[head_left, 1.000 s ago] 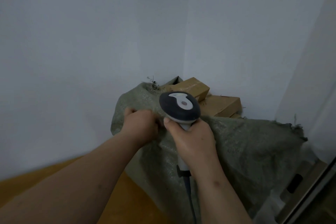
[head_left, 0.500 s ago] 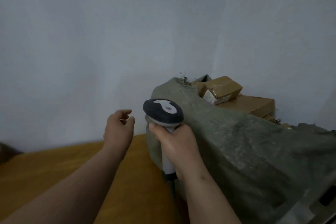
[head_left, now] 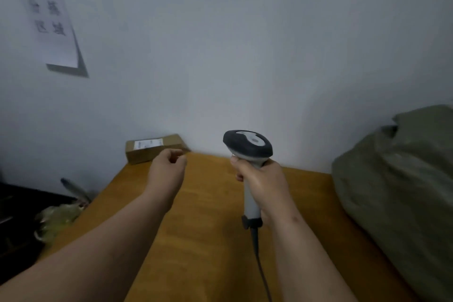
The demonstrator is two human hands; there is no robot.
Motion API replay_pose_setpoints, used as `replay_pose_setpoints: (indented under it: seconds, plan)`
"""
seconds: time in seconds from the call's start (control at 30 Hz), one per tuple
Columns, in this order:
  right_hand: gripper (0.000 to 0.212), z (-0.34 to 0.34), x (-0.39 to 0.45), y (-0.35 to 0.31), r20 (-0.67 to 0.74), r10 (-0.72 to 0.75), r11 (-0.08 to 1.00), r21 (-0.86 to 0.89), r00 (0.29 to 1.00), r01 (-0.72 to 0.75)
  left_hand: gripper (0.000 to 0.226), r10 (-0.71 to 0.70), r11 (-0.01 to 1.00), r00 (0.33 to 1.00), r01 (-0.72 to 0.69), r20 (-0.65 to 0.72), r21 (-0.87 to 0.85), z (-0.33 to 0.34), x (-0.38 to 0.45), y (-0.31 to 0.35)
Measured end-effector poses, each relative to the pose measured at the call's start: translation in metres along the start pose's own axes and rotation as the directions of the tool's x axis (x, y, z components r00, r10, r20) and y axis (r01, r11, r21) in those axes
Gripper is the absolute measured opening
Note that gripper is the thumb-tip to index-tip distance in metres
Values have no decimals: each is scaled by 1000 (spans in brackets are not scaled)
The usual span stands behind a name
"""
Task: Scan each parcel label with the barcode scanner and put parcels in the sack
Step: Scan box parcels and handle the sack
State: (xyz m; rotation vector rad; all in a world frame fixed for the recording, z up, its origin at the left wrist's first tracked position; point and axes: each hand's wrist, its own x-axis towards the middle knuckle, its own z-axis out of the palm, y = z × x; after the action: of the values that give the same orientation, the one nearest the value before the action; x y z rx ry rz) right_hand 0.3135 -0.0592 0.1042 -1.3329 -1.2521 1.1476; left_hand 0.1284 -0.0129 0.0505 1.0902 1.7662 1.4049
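One parcel [head_left: 154, 147] lies flat on the worktop [head_left: 208, 228] at the far left corner, at about eleven o'clock from the middle of the view, pushed against the wall [head_left: 232, 56]; it is a brown cardboard box with a white label [head_left: 148, 144] facing up, the print on it too blurred to read. The left hand [head_left: 169, 169] hangs above the worktop just short of the parcel, overlapping its near right edge in the view, though whether it touches the box cannot be told; its fingers are loosely curled with thumb and forefinger near each other, and they hold nothing. The right hand [head_left: 262, 179], at about one o'clock, grips the pale handle of the barcode scanner [head_left: 247, 147], fingers wrapped round it; the scanner stands upright, its dark head with a light top panel above the fist, its dark cable [head_left: 259, 260] running down from the handle's base towards six o'clock. The sack [head_left: 397, 191], a grey-green woven bag, lies bulging along the worktop's right side at three to four o'clock, well apart from the parcel; its mouth cannot be made out. On the wall at ten o'clock hangs a paper sheet [head_left: 52, 27] with four large blurred characters. Beyond the worktop's left edge, at eight o'clock, sit a crumpled greenish bag [head_left: 57, 218] and dark furniture [head_left: 17, 228].
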Motion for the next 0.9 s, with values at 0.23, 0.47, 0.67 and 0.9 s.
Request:
replay_pose_setpoints:
  seconds: [0.23, 0.47, 0.67, 0.9]
  plan:
    - [20, 120, 32, 17, 66, 55, 998, -17, 996, -54, 25, -111, 991, 991, 116, -76, 66, -99, 65, -62]
    - [19, 192, 110, 46, 70, 132, 991, 13, 989, -133, 37, -148, 964, 986, 160, -71, 212, -111, 147, -103]
    - [22, 234, 182, 76, 106, 241, 970, 12, 965, -244, 46, -165, 919, 985, 172, -52, 355, -107, 227, -140]
    - [14, 268, 236, 110, 93, 357, 934, -7, 929, -358, 60, -188, 809, 982, 149, 11, 569, -93, 314, -176]
